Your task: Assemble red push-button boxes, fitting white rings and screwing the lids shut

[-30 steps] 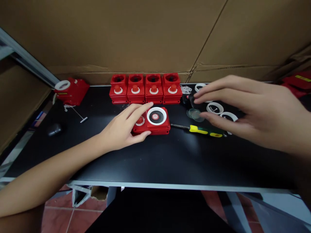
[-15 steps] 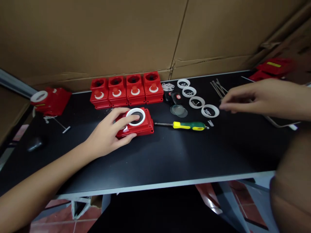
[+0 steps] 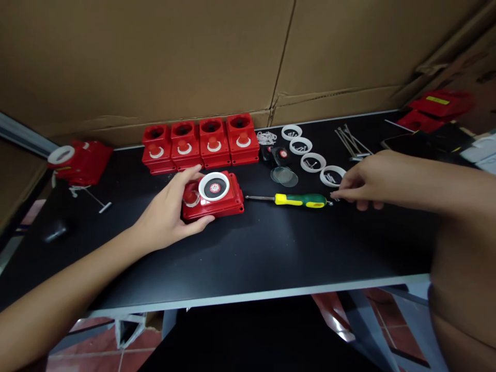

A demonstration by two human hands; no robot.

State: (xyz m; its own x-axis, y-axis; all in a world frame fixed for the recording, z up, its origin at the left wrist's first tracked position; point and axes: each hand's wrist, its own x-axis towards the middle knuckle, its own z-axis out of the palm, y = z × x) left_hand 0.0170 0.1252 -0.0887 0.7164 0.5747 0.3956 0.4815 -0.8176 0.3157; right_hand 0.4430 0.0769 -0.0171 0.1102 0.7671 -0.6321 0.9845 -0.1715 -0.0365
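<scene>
A red plastic housing [image 3: 232, 205] with a round white ring [image 3: 225, 191] lies on the black table. My left hand [image 3: 168, 212] is closed around its left end, thumb along the near side and fingers over the far side. Inside the ring shows a dark disc with a red and white centre. To the right, my right hand [image 3: 360, 188] pinches at small silver screws [image 3: 336, 198] on the table, its fingertips partly covering them. A green and yellow screwdriver [image 3: 300, 200] lies between the hands, its tip pointing at the housing.
Several similar red housings [image 3: 212, 150] stand in a row behind. White rings [image 3: 312, 163] holding screws, clear discs [image 3: 284, 176] and white cords [image 3: 266, 138] lie right of them. Metal rods [image 3: 349, 142] lie at back right. Another red housing [image 3: 91, 160] stands left.
My right hand has come down and left to the small screws beside the screwdriver handle. My left index finger has lifted off the disc in the ring; that hand still grips the housing.
</scene>
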